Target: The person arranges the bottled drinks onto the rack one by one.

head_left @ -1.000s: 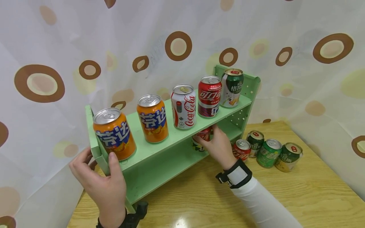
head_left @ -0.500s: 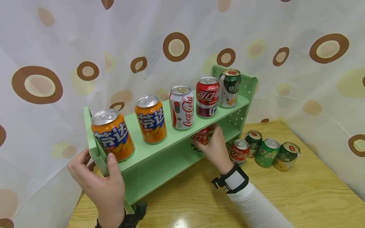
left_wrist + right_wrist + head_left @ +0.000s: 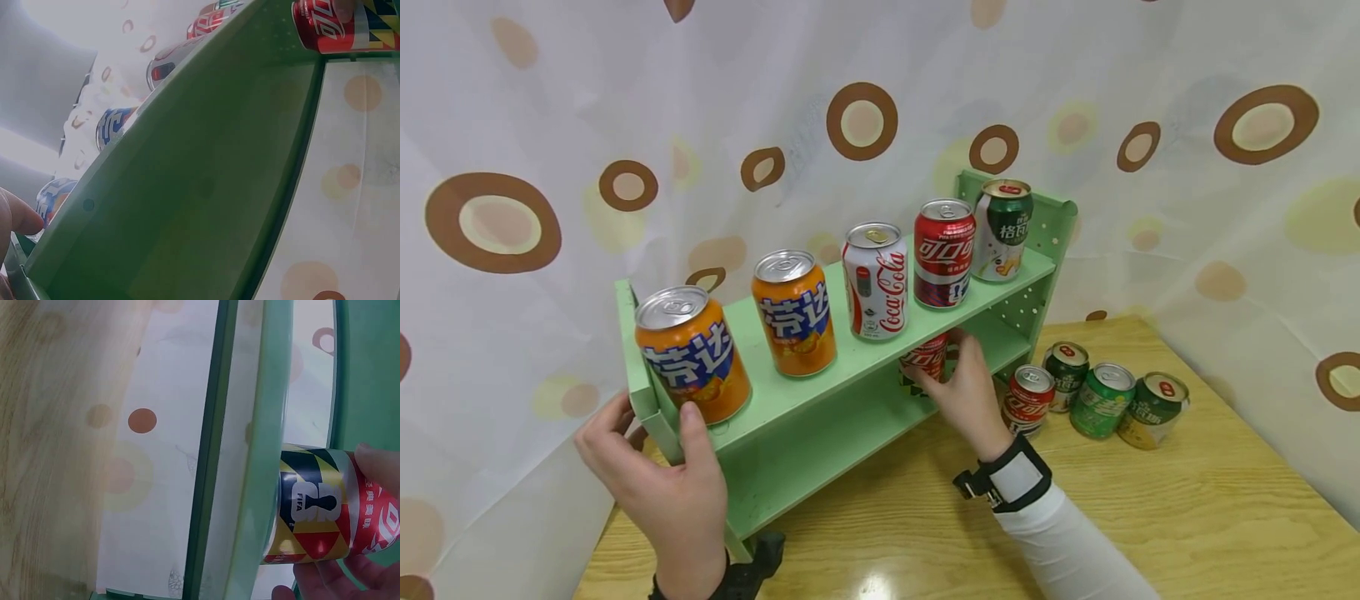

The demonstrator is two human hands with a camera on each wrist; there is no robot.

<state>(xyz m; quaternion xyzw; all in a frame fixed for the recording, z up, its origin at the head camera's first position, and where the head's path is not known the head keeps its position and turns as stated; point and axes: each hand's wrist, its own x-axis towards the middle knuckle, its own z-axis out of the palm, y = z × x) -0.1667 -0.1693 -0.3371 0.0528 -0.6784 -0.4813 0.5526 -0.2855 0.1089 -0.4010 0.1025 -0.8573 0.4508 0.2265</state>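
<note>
A two-tier green shelf (image 3: 820, 450) stands on the wooden table. My left hand (image 3: 673, 487) grips its left end panel, fingers around the outside and thumb at the front beside an orange Fanta can (image 3: 696, 354). At the lower tier, my right hand (image 3: 962, 392) holds a red Coca-Cola can (image 3: 312, 506) between thumb and fingers. The right wrist view shows its patterned lower end right at the green board's edge. Along the top tier stand another orange Fanta can (image 3: 793, 312), a white Coca-Cola can (image 3: 876, 283), a red Coca-Cola can (image 3: 943, 254) and a green-and-white can (image 3: 1002, 232).
On the table, right of the shelf, stand a red Coca-Cola can (image 3: 1028, 402), a dark green can (image 3: 1066, 375), a bright green can (image 3: 1102, 402) and a green-and-gold can (image 3: 1153, 410). A patterned white sheet (image 3: 700, 100) hangs behind the shelf and along the right side.
The right wrist has lowered slightly while the hand keeps hold of the red Coca-Cola can under the top tier. The left hand stays on the end panel, and the head view has shifted a little.
</note>
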